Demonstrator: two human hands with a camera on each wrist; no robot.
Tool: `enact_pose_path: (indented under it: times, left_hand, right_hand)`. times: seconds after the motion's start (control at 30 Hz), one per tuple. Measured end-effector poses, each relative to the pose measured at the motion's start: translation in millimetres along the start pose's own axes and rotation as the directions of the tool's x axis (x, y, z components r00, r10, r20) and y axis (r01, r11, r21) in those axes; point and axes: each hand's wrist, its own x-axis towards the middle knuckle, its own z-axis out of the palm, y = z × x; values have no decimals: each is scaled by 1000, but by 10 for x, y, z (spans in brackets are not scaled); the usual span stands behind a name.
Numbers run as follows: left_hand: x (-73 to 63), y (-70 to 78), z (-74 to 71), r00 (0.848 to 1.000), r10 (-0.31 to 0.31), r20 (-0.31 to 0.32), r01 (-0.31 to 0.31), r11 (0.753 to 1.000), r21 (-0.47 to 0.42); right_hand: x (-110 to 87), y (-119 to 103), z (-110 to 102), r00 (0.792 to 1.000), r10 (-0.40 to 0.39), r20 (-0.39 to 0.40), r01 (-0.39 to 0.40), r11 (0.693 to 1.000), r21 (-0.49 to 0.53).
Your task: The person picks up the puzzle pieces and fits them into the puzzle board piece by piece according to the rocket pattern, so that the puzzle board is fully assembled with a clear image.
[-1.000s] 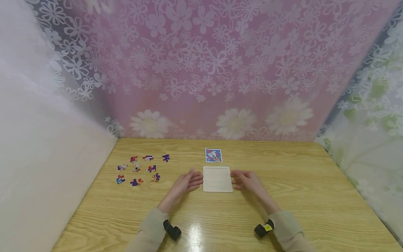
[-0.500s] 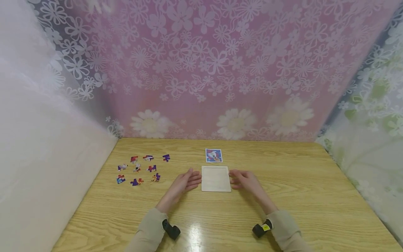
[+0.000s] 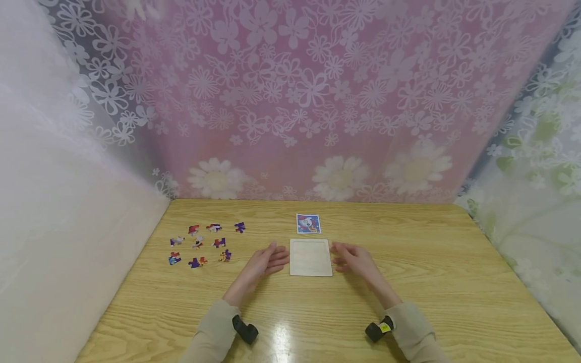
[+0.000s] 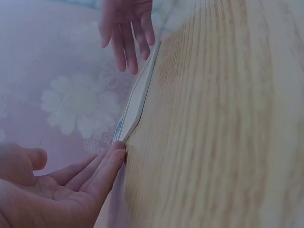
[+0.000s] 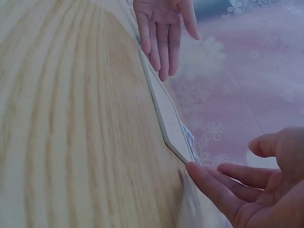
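A square, pale puzzle tray with a raised rim lies flat on the wooden table. My left hand is at its left side, fingers straight and palm turned inward, fingertips just off the edge. On the opposite side my right hand has its relaxed fingers pointing at the tray's right edge. Nothing is held in either hand. Both wrist views show the tray edge-on between the two hands. Behind it lies a small picture card with a white cartoon figure on blue.
Several loose jigsaw pieces, purple, red and white, are spread over the left part of the table. A pink floral curtain closes off the back edge, and pale cloth hangs at both sides.
The tray has shifted slightly left between the hands. My left hand has drawn back a little to the left, leaving a small gap at the tray; the puzzle pieces have stayed put.
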Motion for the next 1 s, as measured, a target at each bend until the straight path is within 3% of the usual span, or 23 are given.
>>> enact_pose_path:
  times: [0.13, 0.23, 0.3, 0.4, 0.53, 0.63, 0.83, 1.0]
  left_hand:
    - [0, 25, -28, 1000, 24, -11, -24, 1000, 1]
    - [8, 45, -55, 999, 43, -25, -43, 999, -7]
    - [12, 59, -74, 998, 56, -39, -56, 998, -7]
    - [37, 70, -116, 995, 77, -62, -77, 997, -2]
    - [55, 100, -176, 989, 119, -82, -118, 993, 24]
    - [47, 146, -220, 986, 138, -94, -135, 990, 37]
    - [19, 247, -312, 983, 145, -116, -140, 989, 49]
    - [12, 305, -414, 978, 171, -117, -168, 985, 38]
  right_hand:
    - [6, -2, -49, 997, -77, -7, 76, 993, -85]
    - [21, 10, -76, 986, -167, 26, 168, 959, -226]
    - [31, 13, -72, 975, -214, 57, 221, 919, -326]
    - [30, 1, -45, 954, -278, 115, 299, 825, -480]
    - [10, 1, -16, 921, -330, 210, 387, 690, -612]
    - [2, 21, 0, 907, -323, 270, 418, 616, -667]
    - [-16, 66, 8, 904, -259, 340, 427, 509, -747]
    - [-16, 102, 3, 906, -235, 352, 423, 485, -766]
